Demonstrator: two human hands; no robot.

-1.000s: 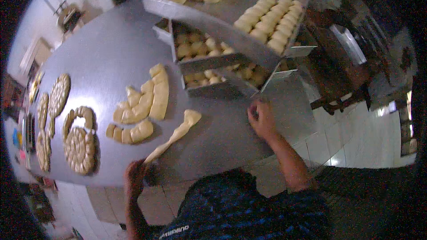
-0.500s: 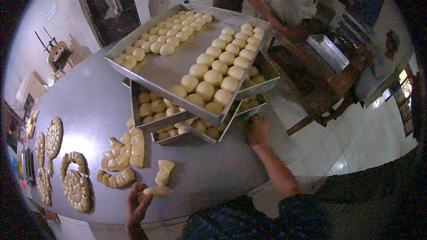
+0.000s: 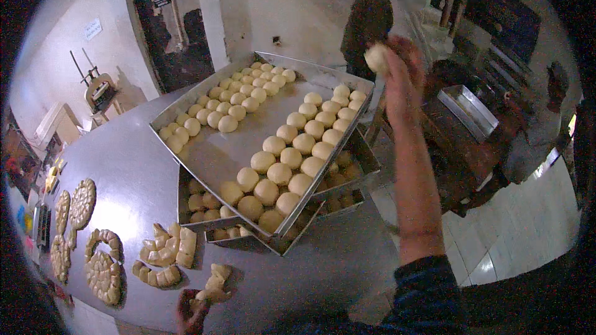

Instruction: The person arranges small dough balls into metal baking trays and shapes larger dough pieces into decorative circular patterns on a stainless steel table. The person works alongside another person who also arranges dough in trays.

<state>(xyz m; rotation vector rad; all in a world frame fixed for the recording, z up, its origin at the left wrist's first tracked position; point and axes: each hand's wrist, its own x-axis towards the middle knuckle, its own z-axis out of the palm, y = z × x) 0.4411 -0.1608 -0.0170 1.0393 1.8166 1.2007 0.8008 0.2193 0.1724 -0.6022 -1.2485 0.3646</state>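
Observation:
My right hand [image 3: 405, 80] is raised high to the right of the stacked trays, its fingers closed round a pale dough ball [image 3: 375, 59]. Low at the left, my left hand [image 3: 192, 311] is at the table's near edge, fingers and thumb pinching the lower end of a small strip of dough pieces [image 3: 216, 282]. Beyond that strip lie a curved row of cut dough [image 3: 156, 275] and a larger cut slab [image 3: 169, 246]. The top metal tray [image 3: 217, 149] carries rows of round dough balls [image 3: 290, 157] on its right and more balls [image 3: 242, 96] on its left, with bare metal between.
More dough-filled trays [image 3: 214, 226] are stacked askew beneath. Scored dough rounds [image 3: 104, 278] lie on the grey table [image 3: 143, 174]. A hand-lever press [image 3: 99, 90] stands far left. A person [image 3: 370, 18] stands at the back; a metal tin [image 3: 469, 111] sits on a dark bench.
My right hand has risen from beside the trays to above them, with a dough ball now visible in it. My left hand has stayed by the dough strip. The view has shifted.

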